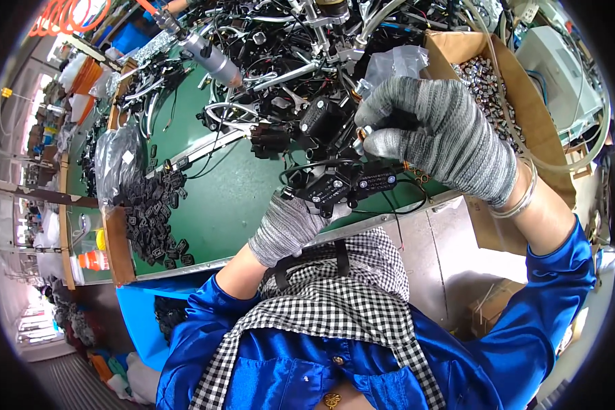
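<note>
My left hand (285, 229), in a grey knit glove, is closed around the lower side of a black plastic assembly (342, 184) with several screw heads and cables, held above the bench's front edge. Over the assembly's right end, my right hand (451, 137), gloved alike, pinches a small silver and copper-coloured metal fitting (360, 139) between thumb and forefinger. Black box-shaped parts (321, 117) stand just beyond the assembly. Several copper-coloured rings (420, 175) lie beneath my right wrist.
An open cardboard box (526, 102) of small metal fittings (486, 82) stands at right. A power screwdriver (215, 63) hangs at upper left. Black plastic pieces (150, 222) and a clear bag (116, 164) lie on the green bench (222, 195); tangled cables and metal arms fill its back.
</note>
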Demonstrator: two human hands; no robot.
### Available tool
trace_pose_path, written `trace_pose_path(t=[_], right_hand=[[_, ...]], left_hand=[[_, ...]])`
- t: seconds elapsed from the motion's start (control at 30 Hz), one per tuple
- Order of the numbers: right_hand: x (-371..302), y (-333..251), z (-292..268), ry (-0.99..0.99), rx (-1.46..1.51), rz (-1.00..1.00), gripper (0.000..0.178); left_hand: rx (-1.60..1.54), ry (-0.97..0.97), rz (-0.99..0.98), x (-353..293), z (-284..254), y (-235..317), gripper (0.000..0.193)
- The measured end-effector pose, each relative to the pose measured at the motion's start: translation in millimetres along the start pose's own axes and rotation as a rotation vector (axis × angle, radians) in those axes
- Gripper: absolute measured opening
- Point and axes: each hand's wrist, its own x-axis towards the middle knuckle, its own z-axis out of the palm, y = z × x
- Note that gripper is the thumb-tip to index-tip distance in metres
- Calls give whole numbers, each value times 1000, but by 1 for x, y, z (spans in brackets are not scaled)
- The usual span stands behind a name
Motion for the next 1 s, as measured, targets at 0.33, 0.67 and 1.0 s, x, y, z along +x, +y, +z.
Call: trace_pose_path(t=[0.33,0.67,1.0], right_hand=[[0,2,13,31,-206,83,24],[-2,20,23,-31,-440,14,22],[-3,15,13,-122,-358,49,21]], left_hand=[[-120,99,-167,-9,5,-6,30],[12,-201,-482,-20,8,-20,27],[-560,-84,-587,-27,7,-26,29]])
